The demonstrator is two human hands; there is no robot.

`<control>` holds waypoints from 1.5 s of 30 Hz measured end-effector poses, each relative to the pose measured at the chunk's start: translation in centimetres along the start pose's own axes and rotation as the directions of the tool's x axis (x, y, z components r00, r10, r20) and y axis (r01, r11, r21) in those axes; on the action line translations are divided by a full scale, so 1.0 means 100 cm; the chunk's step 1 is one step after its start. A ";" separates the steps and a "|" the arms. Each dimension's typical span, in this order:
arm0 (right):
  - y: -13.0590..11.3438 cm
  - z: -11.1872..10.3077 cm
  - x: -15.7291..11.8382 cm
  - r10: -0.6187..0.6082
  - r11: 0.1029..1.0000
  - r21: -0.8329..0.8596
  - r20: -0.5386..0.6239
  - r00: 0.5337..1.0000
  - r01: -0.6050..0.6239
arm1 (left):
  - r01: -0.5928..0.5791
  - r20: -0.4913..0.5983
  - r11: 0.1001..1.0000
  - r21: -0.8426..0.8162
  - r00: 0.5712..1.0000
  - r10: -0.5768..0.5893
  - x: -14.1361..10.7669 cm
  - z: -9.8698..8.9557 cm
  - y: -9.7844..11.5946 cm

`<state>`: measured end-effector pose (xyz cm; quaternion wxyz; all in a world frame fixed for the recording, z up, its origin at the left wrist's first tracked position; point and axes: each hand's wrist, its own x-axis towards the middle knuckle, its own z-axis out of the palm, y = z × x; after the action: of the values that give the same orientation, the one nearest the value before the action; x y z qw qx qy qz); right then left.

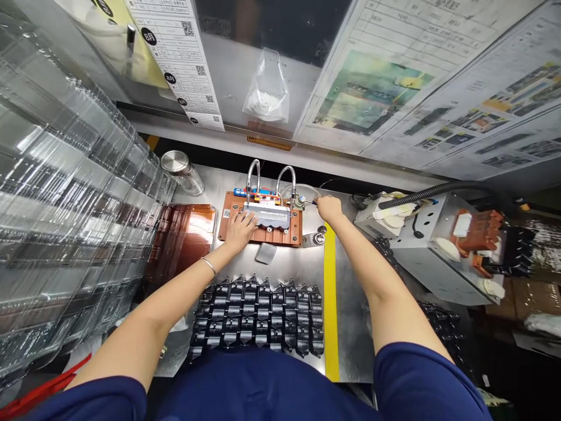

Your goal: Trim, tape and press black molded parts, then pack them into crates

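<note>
A brown fixture plate (284,237) lies on the metal bench, with two bent metal hoses rising over it. Across it sits a grey bar with a wavy front edge (272,217). My left hand (239,233) lies at the plate's left side, fingers stretched out and resting on the bar's left end. To the right of the fixture, my right hand (329,209) is closed around a thin dark handle (312,202) beside a small metal fitting (300,202). Its fingers are mostly hidden. A small grey flat piece (265,253) lies in front of the fixture.
Rows of black ridged parts (258,313) lie nearest me. Stacked clear trays (79,193) rise at the left, near a lidded jar (183,172) and a reddish-brown tray (188,240). A grey machine (433,245) stands at the right, past yellow tape (330,304).
</note>
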<state>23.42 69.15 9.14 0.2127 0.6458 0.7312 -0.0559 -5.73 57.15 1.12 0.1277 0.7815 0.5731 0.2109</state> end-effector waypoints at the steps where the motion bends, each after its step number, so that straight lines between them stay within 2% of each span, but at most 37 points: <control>1: 0.001 -0.001 0.000 -0.001 1.000 0.012 -0.014 1.000 0.001 | -0.001 -0.002 1.000 -0.002 1.000 0.001 0.000 -0.001 0.000; 6: -0.004 -0.004 -0.012 0.027 0.995 0.096 -0.090 0.996 -0.018 | 0.031 0.019 0.997 -0.068 0.999 -0.030 0.003 -0.012 0.003; 8: -0.019 -0.002 -0.021 0.042 0.991 0.128 -0.128 0.991 -0.026 | 0.186 0.024 0.978 -0.090 0.983 -0.184 0.007 -0.019 0.005; 9: -0.030 0.001 -0.027 0.042 0.988 0.155 -0.142 0.989 -0.020 | 0.306 0.028 0.948 -0.093 0.952 -0.304 0.009 -0.024 0.007; 11: -0.054 0.007 -0.042 0.028 0.957 0.289 -0.143 0.989 0.015 | 0.531 0.063 0.843 -0.088 0.847 -0.527 0.014 -0.032 0.011; 12: -0.067 0.012 -0.050 0.026 0.921 0.389 -0.131 0.991 0.027 | 0.602 0.096 0.795 -0.080 0.798 -0.595 0.016 -0.036 0.014; 14: -0.088 0.022 -0.068 0.055 0.805 0.593 -0.087 0.995 0.007 | 0.658 0.178 0.751 -0.060 0.747 -0.641 0.015 -0.044 0.021; 17: -0.106 0.037 -0.101 0.151 0.610 0.789 -0.026 0.988 -0.073 | 0.659 0.258 0.748 -0.079 0.738 -0.623 -0.006 -0.052 0.035; 19: -0.109 0.046 -0.127 0.170 0.444 0.895 -0.042 0.985 -0.038 | 0.659 0.265 0.731 -0.178 0.748 -0.609 -0.035 -0.055 0.044; 20: -0.109 0.049 -0.141 0.167 0.360 0.933 -0.082 0.982 0.017 | 0.642 0.239 0.725 -0.249 0.767 -0.596 -0.053 -0.057 0.049; 22: -0.108 0.054 -0.170 0.163 0.243 0.954 -0.219 0.962 0.176 | 0.529 0.106 0.761 -0.375 0.841 -0.531 -0.090 -0.062 0.058; 24: -0.106 0.055 -0.195 0.146 0.230 0.914 -0.373 0.916 0.335 | 0.277 -0.108 0.870 -0.408 0.932 -0.347 -0.125 -0.073 0.065; 25: -0.106 0.054 -0.206 0.130 0.250 0.886 -0.431 0.893 0.391 | 0.126 -0.214 0.917 -0.378 0.952 -0.219 -0.139 -0.080 0.069; 26: -0.106 0.052 -0.216 0.115 0.277 0.865 -0.463 0.879 0.419 | -0.019 -0.305 0.944 -0.330 0.948 -0.088 -0.150 -0.089 0.072; 27: -0.109 0.049 -0.225 0.103 0.308 0.855 -0.466 0.879 0.417 | -0.145 -0.377 0.950 -0.276 0.926 0.032 -0.159 -0.098 0.076; 29: -0.121 0.043 -0.243 0.091 0.375 0.866 -0.389 0.917 0.330 | -0.318 -0.468 0.931 -0.180 0.860 0.204 -0.169 -0.117 0.082; 31: -0.142 0.035 -0.264 0.040 0.432 0.872 -0.273 0.961 0.229 | -0.407 -0.507 0.907 -0.108 0.807 0.302 -0.173 -0.131 0.087; 33: -0.169 0.025 -0.291 -0.122 0.423 0.872 -0.215 0.969 0.247 | -0.444 -0.514 0.895 -0.045 0.779 0.361 -0.176 -0.140 0.090; 34: -0.181 0.020 -0.305 -0.239 0.368 0.884 -0.210 0.948 0.289 | -0.454 -0.512 0.891 -0.014 0.768 0.384 -0.178 -0.143 0.091; 35: -0.191 0.015 -0.318 -0.367 0.275 0.905 -0.212 0.906 0.324 | -0.461 -0.505 0.887 0.015 0.763 0.404 -0.182 -0.147 0.092; 37: -0.201 0.009 -0.339 -0.576 0.034 0.958 -0.214 0.789 0.285 | -0.462 -0.477 0.885 0.055 0.767 0.429 -0.189 -0.158 0.091; 38: -0.200 0.007 -0.344 -0.631 -0.069 0.973 -0.213 0.746 0.220 | -0.455 -0.460 0.888 0.066 0.776 0.432 -0.192 -0.168 0.090; 39: -0.197 0.007 -0.345 -0.649 -0.145 0.978 -0.209 0.732 0.151 | -0.446 -0.442 0.892 0.075 0.787 0.431 -0.195 -0.182 0.088; 40: -0.192 0.009 -0.342 -0.632 -0.195 0.976 -0.202 0.748 0.099 | -0.437 -0.426 0.895 0.086 0.796 0.430 -0.198 -0.201 0.085; 41: -0.185 0.011 -0.337 -0.584 -0.218 0.973 -0.190 0.790 0.073 | -0.427 -0.420 0.898 0.106 0.799 0.430 -0.199 -0.224 0.081; 43: -0.174 0.019 -0.322 -0.432 -0.204 0.977 -0.149 0.889 0.065 | -0.367 -0.432 0.913 0.178 0.804 0.408 -0.199 -0.282 0.067; 44: -0.169 0.025 -0.315 -0.357 -0.180 0.981 -0.130 0.925 0.068 | -0.301 -0.461 0.926 0.228 0.804 0.375 -0.196 -0.314 0.056; 45: -0.166 0.030 -0.310 -0.305 -0.153 0.986 -0.111 0.946 0.067 | -0.185 -0.504 0.943 0.275 0.808 0.305 -0.191 -0.347 0.042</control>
<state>10.41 36.92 15.06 -0.2938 0.4660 0.5063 -0.6635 -23.58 36.23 29.98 -0.1518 0.7668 0.4985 0.3746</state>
